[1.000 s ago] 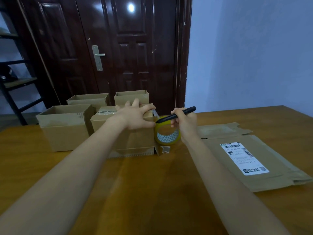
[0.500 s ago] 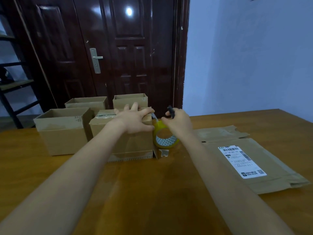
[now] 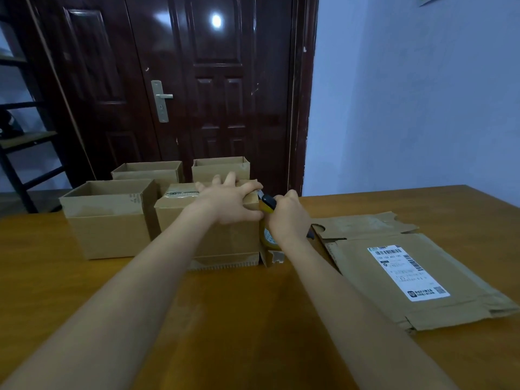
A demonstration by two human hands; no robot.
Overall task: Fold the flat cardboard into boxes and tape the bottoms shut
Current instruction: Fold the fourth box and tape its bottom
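Four brown boxes stand together at the far side of the wooden table (image 3: 253, 319). Three of them have open tops: one at the front left (image 3: 107, 218) and two at the back, (image 3: 147, 173) and (image 3: 221, 167). That probably means their bottoms are taped and they were put aside to be out of the way.

The fourth box (image 3: 213, 237) is upside down, so its bottom faces up where the tape can go on. A strip of tape already shows along its top. The left hand (image 3: 230, 201) lies on top of this box with the fingers spread out and the thumb hooked over the near edge. It presses down, likely so the flaps stay flat and the box does not slide.

The right hand (image 3: 287, 218) is just beside the right corner of the box. Its fingers are curled tight around a dark cutter (image 3: 268, 202), with the tip pointing at the corner. It looks like the hand is cutting the tape there. The yellow tape roll (image 3: 267, 237) hangs close against the right side of the box, partly hidden by the right hand. It stays close because the tape is not cut off yet, I think.

More flat cardboard (image 3: 408, 274) with a white label (image 3: 405, 273) lies on the right, near the right arm. It waits there to be folded next.
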